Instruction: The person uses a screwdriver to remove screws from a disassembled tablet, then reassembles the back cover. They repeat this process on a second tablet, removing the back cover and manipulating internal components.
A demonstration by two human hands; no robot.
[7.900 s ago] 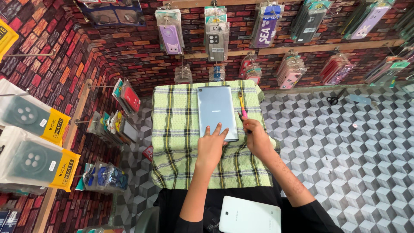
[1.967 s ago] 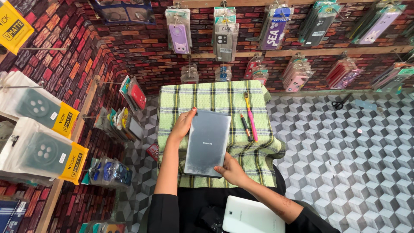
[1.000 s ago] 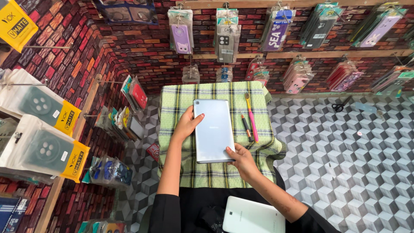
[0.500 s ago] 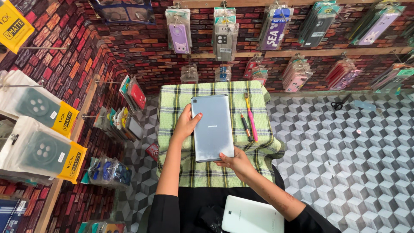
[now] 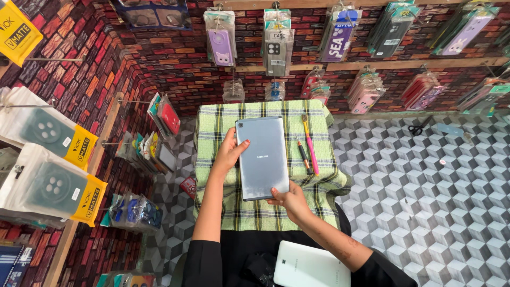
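Left hand grips tablet at 9 o'clock edge, right hand grips 5 o'clock corner; screwdrivers at 3 o'clock on bench.

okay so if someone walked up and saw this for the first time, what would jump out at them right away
First, the flat grey tablet, back side up, held over the green checked cloth by the left hand on its left edge and the right hand at its lower right corner. Beside it on the cloth lie a slim pink tool and a shorter dark one. Behind, packaged phone cases hang on a red brick-patterned wall.
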